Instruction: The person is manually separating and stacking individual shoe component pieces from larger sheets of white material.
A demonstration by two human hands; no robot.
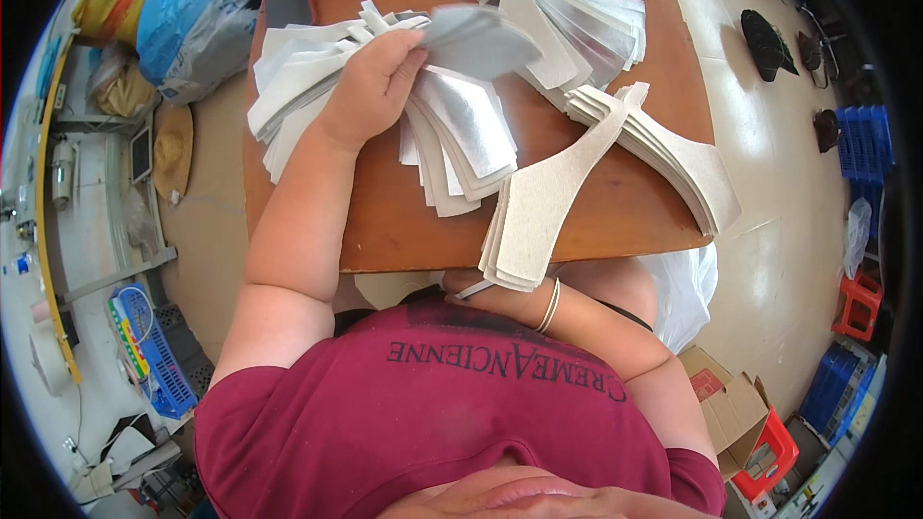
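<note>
Two hands (pixel 380 77), seemingly three cutout stacks (pixel 543 207)

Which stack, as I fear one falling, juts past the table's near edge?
The lower-right stack, nearest the right hand: its lower end overhangs; the left stack and upper stack stop short.

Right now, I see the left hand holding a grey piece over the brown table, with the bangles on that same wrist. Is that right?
Not quite: the head view shows the bangles on the right wrist, not the left. The left hand is indeed holding a grey piece over the brown table.
</note>
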